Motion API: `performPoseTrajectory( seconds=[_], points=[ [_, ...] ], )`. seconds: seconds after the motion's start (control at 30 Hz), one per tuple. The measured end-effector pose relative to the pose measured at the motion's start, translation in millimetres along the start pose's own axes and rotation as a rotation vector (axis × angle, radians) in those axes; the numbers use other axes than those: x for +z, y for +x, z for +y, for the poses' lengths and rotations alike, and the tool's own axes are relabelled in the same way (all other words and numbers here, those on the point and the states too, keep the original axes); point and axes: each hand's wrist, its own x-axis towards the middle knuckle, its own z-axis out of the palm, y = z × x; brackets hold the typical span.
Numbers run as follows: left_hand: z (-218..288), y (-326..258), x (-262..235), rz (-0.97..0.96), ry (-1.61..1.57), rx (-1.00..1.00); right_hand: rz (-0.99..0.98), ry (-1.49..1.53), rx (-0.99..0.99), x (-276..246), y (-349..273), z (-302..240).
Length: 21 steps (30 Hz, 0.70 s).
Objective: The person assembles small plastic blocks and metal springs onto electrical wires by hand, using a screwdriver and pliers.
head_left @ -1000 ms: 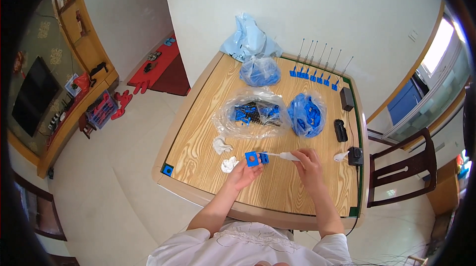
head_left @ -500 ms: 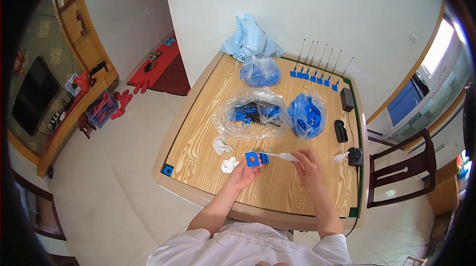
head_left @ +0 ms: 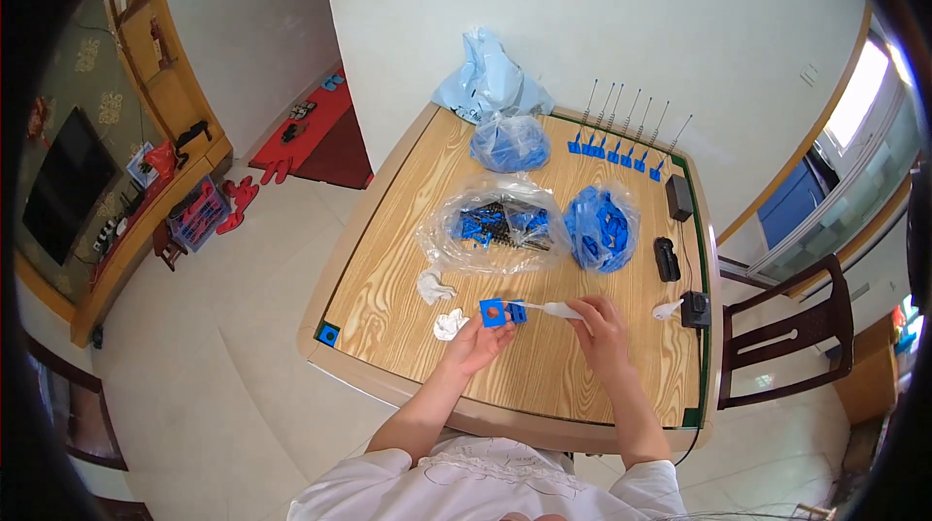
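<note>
Just in front of the table's near edge, my left hand [head_left: 476,342] is closed round a blue plastic block [head_left: 494,313] with a round hole in its face. A second blue part [head_left: 517,311] sits at its right side; whether the two are joined I cannot tell. My right hand [head_left: 600,325] grips a slim white-handled tool [head_left: 560,309] with a thin shaft pointing left. Its tip reaches the top of the blue block. Beside my left hand lies a crumpled white tissue [head_left: 449,325], with another white tissue [head_left: 434,286] behind it.
Beyond my hands, a clear bag [head_left: 442,230] holds blue and black small parts. Next to it stands a bag of blue pieces [head_left: 602,230]. Several blue blocks with upright springs and rods [head_left: 614,155] line the back right. A black adapter [head_left: 695,309] and black holder [head_left: 667,259] lie right.
My right hand has shifted slightly left, and the tool's tip has moved left over the blue block. My left hand holds nearly the same place.
</note>
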Motion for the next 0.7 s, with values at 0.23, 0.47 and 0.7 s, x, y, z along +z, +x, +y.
performPoseTrajectory(
  seconds=[0.23,0.47,0.7],
  points=[
    [1.4,0.5,3.6,-0.014,-0.033,-0.001,0.048,0.064,0.025,-0.4,-1.2,-1.0],
    [0.0,-0.3,1.8,-0.004,-0.050,0.020,-0.028,0.048,-0.013,-8.7,-6.6,-15.8],
    [-0.9,0.9,4.1,0.028,-0.039,0.044,-0.044,0.031,-0.048,-7.9,-8.4,-13.3]
  ],
)
